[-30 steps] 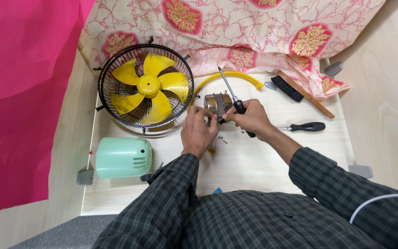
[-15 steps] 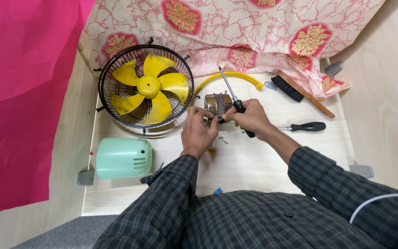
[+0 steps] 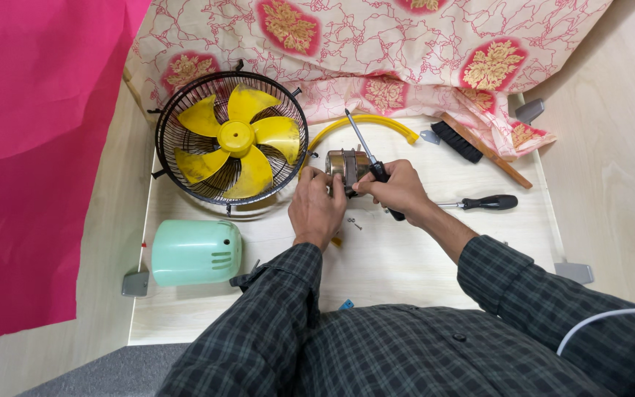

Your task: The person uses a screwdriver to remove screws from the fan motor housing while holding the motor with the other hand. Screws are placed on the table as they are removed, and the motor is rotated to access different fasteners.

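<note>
You are pinching the small, probably heavy and rigid metal motor (image 3: pixel 343 166) mid-desk with your left hand (image 3: pixel 316 207), your right hand (image 3: pixel 398 190) gripping a black-handled screwdriver (image 3: pixel 369 162).

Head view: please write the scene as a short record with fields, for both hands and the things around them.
left hand: left hand holds the small metal motor on the table
right hand: right hand is closed on a screwdriver, shaft pointing up and away
loose parts: small screws lie by the hands
left of hands: yellow fan blades in a black wire guard; mint green cover
right of hands: second screwdriver; brush
behind: yellow curved strip; patterned cloth
</note>
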